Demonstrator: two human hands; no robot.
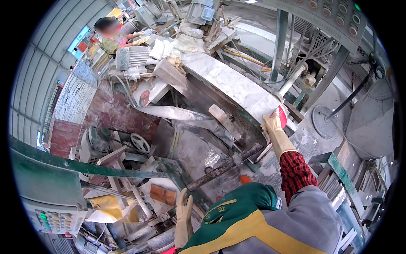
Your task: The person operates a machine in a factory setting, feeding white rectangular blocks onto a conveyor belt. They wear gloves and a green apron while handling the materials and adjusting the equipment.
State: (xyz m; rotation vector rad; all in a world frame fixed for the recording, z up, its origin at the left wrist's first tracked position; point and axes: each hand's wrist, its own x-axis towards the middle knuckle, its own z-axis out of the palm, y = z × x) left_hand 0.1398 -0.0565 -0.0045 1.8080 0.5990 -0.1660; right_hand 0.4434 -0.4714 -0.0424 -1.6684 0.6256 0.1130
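Note:
In a cream rubber glove, my right hand [275, 123] is at the near end of a long, white-dusted machine housing [228, 78]. Its fingers curl against the housing's edge, right beside a red rounded patch or piece [282, 117]. Whether that red part is fixed to the housing I cannot tell. Low in the view, my left hand [183, 211], gloved the same way, is raised with its fingers apart and nothing in it. Close to it lies an orange-brown block [163, 194] among boards and frame parts.
At left is a control box [55, 218] with coloured buttons below a green beam [97, 167]. A motor with a belt wheel [140, 143] stands behind. Another button panel [334, 12] hangs top right, near a fan [377, 65]. A co-worker [112, 40] works at the far left.

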